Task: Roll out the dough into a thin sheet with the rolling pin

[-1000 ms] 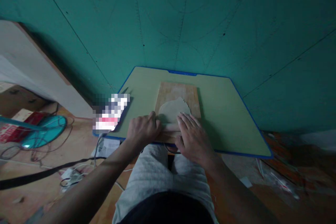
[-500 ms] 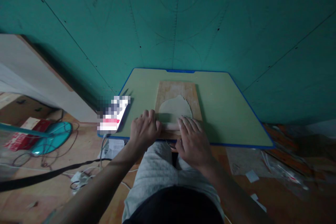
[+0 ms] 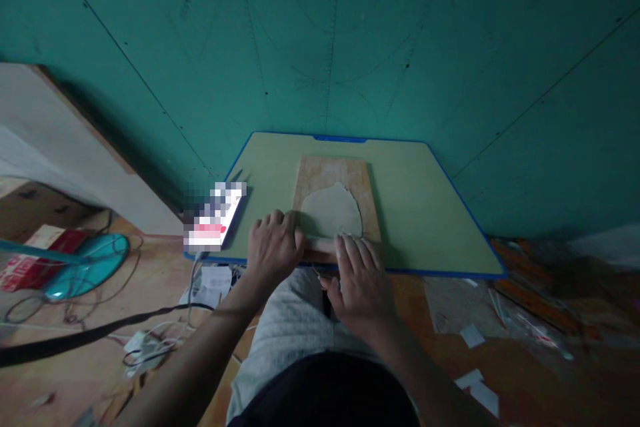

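A flat sheet of pale dough lies on a wooden board, which rests on a low green table with a blue rim. A wooden rolling pin lies across the near edge of the dough. My left hand presses on the pin's left end with curled fingers. My right hand lies flat on its right end, fingers spread. Both hands hide most of the pin.
A phone lies on the table's left edge with a cable running down. A teal fan, a red box, wires and a black strap lie on the wooden floor at left. Paper scraps lie at right. A teal wall stands behind.
Both hands and the rolling pin have drawn back toward me, to the near edge of the board. More of the dough now shows beyond the pin.
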The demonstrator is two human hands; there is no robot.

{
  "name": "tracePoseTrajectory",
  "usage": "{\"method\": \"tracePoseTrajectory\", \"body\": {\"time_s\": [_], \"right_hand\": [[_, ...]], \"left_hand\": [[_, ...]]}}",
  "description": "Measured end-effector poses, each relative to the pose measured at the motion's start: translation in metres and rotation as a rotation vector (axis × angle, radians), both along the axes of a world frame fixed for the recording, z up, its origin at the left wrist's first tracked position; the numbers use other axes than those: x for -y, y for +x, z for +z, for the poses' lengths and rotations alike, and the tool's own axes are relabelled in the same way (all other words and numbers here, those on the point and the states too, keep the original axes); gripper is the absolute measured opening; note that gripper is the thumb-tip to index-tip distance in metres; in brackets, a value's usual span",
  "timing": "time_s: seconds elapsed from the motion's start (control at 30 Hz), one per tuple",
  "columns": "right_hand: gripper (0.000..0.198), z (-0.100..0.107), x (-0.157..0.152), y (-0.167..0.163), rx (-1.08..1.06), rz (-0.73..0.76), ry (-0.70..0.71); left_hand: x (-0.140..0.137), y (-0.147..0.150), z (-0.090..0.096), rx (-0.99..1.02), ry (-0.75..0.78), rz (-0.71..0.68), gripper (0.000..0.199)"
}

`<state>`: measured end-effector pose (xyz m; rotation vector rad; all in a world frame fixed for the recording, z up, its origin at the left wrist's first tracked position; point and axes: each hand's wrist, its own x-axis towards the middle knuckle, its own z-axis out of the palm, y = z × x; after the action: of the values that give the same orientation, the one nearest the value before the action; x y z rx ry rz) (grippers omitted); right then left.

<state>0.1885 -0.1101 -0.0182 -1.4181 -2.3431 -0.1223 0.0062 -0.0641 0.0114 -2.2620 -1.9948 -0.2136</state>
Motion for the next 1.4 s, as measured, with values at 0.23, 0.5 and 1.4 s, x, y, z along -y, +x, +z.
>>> {"method": "tracePoseTrajectory", "body": {"time_s": [0.23,0.5,1.4], "right_hand": [[0.063,-0.001,-0.005,0.003,0.016,0.066,-0.023],[0.061,0.004,0.006,0.009,0.008,0.059,-0.061],[0.039,0.038,-0.080,0.066,0.256,-0.311,-0.367]], "left_hand": [[0.012,0.000,-0.001,-0.005,0.004,0.015,0.042],[0.020,-0.031,-0.006,0.072,0.026,-0.100,0.041],[-0.055,0.008,0.003,0.091,-0.069,-0.195,0.033]]}}
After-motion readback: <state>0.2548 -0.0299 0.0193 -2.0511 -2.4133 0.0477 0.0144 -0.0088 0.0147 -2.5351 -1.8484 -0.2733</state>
